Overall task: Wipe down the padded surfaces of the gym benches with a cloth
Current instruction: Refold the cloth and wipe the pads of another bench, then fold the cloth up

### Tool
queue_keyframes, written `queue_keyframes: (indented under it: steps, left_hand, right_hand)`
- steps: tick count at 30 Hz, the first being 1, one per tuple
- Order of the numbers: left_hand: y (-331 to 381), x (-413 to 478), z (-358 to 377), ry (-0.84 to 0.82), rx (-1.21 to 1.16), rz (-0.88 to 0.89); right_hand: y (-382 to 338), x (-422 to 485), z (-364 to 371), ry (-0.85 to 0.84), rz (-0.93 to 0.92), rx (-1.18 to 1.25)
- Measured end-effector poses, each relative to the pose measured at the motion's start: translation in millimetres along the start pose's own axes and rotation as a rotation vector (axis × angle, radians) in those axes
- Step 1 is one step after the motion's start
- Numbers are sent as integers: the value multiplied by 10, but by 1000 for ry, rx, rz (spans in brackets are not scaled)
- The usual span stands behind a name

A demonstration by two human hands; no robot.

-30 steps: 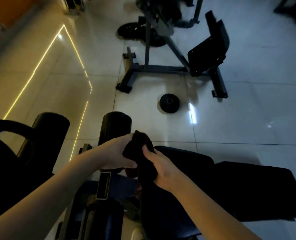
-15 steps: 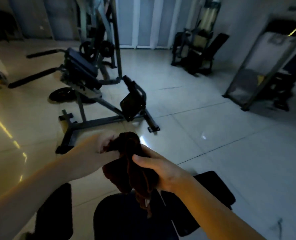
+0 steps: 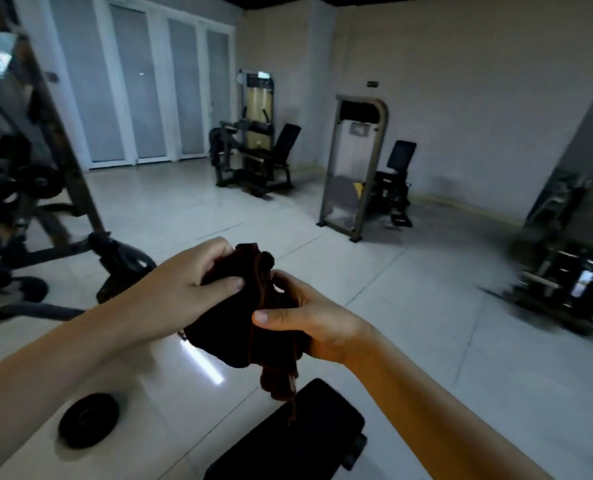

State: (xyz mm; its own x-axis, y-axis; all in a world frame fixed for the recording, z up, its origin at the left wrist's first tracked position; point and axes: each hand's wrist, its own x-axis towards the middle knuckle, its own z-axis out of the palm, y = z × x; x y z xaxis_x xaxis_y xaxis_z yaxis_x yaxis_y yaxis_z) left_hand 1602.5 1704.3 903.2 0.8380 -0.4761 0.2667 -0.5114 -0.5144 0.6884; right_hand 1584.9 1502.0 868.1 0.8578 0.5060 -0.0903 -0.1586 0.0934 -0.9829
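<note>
At the centre of the frame, the left hand (image 3: 187, 285) has its fingers curled over the top of a bunched dark brown cloth (image 3: 239, 317), thumb pressed flat against its front, so the hand is closed on the fabric. The right hand (image 3: 308, 323) grips the same cloth from the right side, thumb laid across the front and the other fingers wrapped behind it, mostly hidden. The cloth is crumpled between both hands, held up in the air, and a loose tail hangs down from it toward the lower centre.

Directly beneath that tail, at the bottom centre, lies a black padded bench cushion (image 3: 308, 434); whether the tail touches it cannot be told. In the lower left, a round black weight plate (image 3: 89, 419) rests flat on the glossy pale tiled floor (image 3: 409, 306). A blurred dark steel weight rack (image 3: 28, 202) fills the left edge. Two weight-stack machines with black seats (image 3: 253, 150) (image 3: 367, 168) stand well apart, against the far wall in the upper centre.
</note>
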Motion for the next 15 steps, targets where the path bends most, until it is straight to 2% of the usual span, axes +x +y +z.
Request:
queue_keyframes:
  steps: [8, 15]
  left_hand:
    - [963, 1636, 1256, -36, 4, 195]
    - [1615, 2731, 2097, -64, -11, 316]
  right_hand:
    - [-563, -843, -1805, 207, -112, -1]
    - [-977, -1331, -2973, 453, -226, -34]
